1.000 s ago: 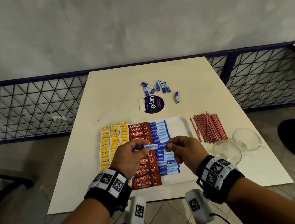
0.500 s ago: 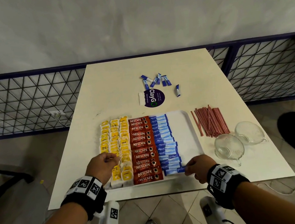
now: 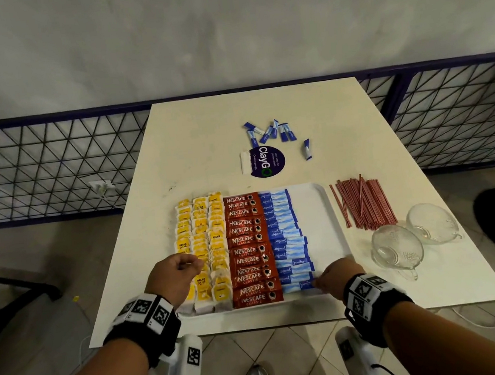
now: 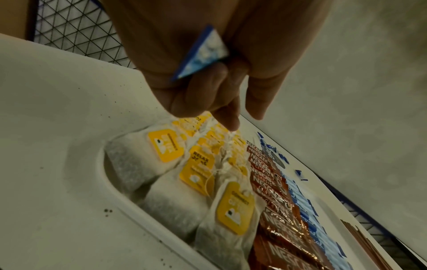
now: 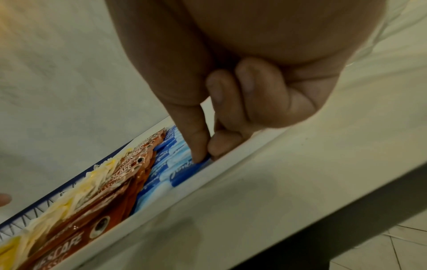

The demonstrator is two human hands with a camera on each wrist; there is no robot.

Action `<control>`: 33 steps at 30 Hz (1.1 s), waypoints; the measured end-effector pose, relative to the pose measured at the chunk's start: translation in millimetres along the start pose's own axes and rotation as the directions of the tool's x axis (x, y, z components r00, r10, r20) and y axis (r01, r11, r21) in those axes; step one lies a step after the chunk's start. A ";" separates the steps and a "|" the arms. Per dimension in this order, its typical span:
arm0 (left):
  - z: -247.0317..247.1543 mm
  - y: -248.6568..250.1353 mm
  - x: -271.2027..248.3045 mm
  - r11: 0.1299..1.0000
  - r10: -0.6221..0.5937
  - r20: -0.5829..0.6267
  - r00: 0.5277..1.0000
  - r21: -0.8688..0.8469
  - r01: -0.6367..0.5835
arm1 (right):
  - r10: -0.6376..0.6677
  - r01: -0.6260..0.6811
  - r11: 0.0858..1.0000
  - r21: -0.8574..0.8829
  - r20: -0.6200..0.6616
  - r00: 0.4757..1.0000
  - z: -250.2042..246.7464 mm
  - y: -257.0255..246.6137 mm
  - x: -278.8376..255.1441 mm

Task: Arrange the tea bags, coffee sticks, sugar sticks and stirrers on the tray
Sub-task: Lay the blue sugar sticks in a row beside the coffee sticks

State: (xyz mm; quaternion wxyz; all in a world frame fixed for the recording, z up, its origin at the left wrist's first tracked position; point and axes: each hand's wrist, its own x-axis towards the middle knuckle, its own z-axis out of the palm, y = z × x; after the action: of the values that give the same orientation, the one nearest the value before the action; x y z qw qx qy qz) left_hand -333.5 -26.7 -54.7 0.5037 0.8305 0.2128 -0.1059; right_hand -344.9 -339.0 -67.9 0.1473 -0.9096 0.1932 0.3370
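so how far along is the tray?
Done: tea bags and Nescafe sticks fill their columns on the tray.
In hand: the right hand pinches a blue sugar stick at the near end of the blue column; the left hand holds another blue packet.
Left: loose blue sticks and all the red stirrers lie on the table.

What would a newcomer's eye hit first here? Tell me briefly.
The white tray near the table's front edge, packed in colour bands: yellow-tagged tea bags leftmost, red coffee sticks in the middle, blue sugar sticks beside them. To its right, off the tray, lie red stirrers and two glass cups.
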 end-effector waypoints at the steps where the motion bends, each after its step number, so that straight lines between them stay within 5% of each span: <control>1: 0.5 0.4 -0.5 1.000 -0.001 0.002 1.000 -0.007 0.001 | 0.004 -0.004 1.000 0.022 -0.006 1.000 0.7 0.3 0.7; 12: 9.6 21.4 -13.9 0.998 0.034 0.098 0.995 -0.057 -0.028 | -0.034 0.037 0.997 0.068 -0.046 0.998 -6.0 1.5 -6.6; 16: 27.0 53.9 -35.1 0.968 0.093 0.295 0.951 -0.252 -0.017 | -0.262 0.299 0.922 0.246 -0.172 0.950 -29.2 -13.2 -24.6; 19: 48.8 73.1 -48.0 0.967 0.249 0.402 0.881 -0.156 -0.202 | -0.469 0.432 0.707 0.560 -0.087 0.879 -42.2 -40.8 -48.7; 24: 66.1 96.1 -62.0 0.838 0.513 0.410 0.754 -0.046 -0.544 | -0.566 0.388 0.588 0.709 0.019 0.824 -49.4 -54.1 -69.5; 28: 69.5 99.5 -66.6 0.749 0.595 0.422 0.684 0.020 -0.663 | -0.564 0.367 0.525 0.768 -0.009 0.826 -53.6 -47.4 -73.5; 30: 72.8 102.4 -68.4 0.762 0.573 0.450 0.684 0.014 -0.647 | -0.568 0.373 0.483 0.792 -0.041 0.822 -55.2 -45.2 -74.8; 33: 71.3 109.4 -65.7 0.853 0.450 0.453 0.770 0.037 -0.520 | -0.538 0.382 0.412 0.827 -0.118 0.835 -57.0 -39.7 -73.2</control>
State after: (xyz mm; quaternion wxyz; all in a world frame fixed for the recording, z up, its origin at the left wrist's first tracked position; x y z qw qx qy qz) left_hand -338.7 -149.8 24.0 0.4796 0.8506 -0.1346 -0.1683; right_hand -346.4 -308.2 28.3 0.6570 -0.7167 0.0565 0.2269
